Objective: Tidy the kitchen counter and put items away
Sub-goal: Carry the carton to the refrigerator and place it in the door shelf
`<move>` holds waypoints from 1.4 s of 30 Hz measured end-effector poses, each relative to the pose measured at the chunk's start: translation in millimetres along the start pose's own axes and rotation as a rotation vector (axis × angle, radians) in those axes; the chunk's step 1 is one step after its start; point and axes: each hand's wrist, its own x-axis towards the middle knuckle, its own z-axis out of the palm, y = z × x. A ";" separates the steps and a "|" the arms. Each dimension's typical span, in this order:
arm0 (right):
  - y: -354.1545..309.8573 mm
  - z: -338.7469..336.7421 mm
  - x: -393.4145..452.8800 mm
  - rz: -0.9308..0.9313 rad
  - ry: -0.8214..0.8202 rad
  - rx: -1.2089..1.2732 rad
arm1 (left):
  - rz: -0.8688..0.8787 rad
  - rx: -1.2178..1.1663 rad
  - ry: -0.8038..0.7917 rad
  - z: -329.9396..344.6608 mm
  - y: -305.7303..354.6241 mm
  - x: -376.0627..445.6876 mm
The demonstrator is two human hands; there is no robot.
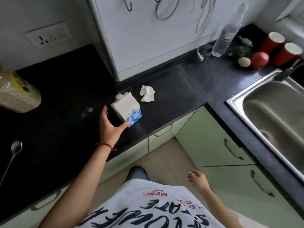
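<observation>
1. The left hand [109,127] is reaching over the dark surface [172,99] with its fingers [105,111] spread wide and straight, holding nothing; its thumb tip is touching the blue lower corner of a white milk carton [127,110].
2. The milk carton is lying tilted on the surface near the front edge, its capped spout pointing toward the white appliance [148,33] behind it.
3. A crumpled white tissue [147,93] is lying just beside the carton, on its right, apart from it.
4. The right hand [197,179] is hanging low in front of the green cabinet doors [213,145], its fingers loosely curled and holding nothing.
5. A metal spoon [15,148] is lying at the far left of the surface, well apart from the carton.
6. A clear plastic bottle [226,35] is standing near the appliance, with two red cups [279,48], a red fruit [259,60] and a pale round thing [244,62] beyond it, behind the steel sink [238,102].
</observation>
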 end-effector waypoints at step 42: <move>-4.9 50.8 -33.0 -0.455 -0.551 -0.816 | -0.567 -0.383 0.853 -39.4 -101.7 -403.7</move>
